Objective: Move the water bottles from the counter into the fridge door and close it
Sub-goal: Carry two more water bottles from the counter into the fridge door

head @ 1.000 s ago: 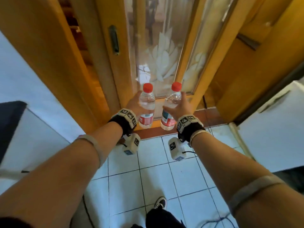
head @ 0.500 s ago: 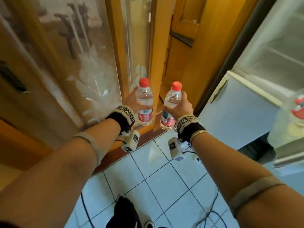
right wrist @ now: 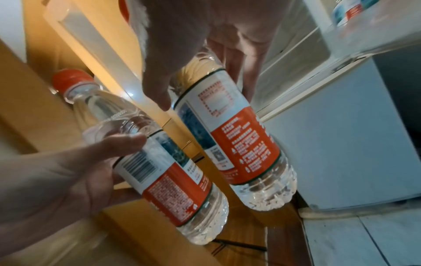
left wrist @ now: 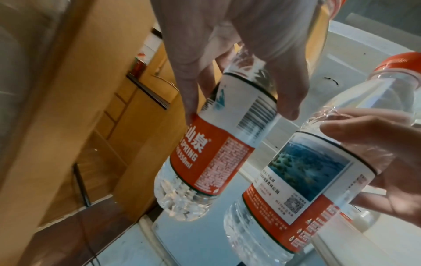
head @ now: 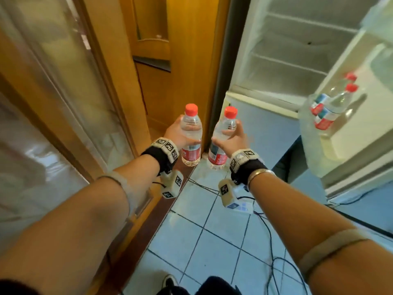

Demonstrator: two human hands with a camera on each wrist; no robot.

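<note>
1. Clear plastic water bottle with red cap and red-and-white label sits in our left hand; fingers and thumb wrap its upper body; its long axis runs near upright, cap up, base toward the floor.
2. A second, matching clear bottle is gripped by our right hand the same way; it leans slightly, cap tipped to the right; the two are just beside each other, apart.
3. We hold both in the air over the pale blue tiled floor, before the open white fridge.
4. Two more red-capped bottles stand in the translucent door shelf at right.
</note>
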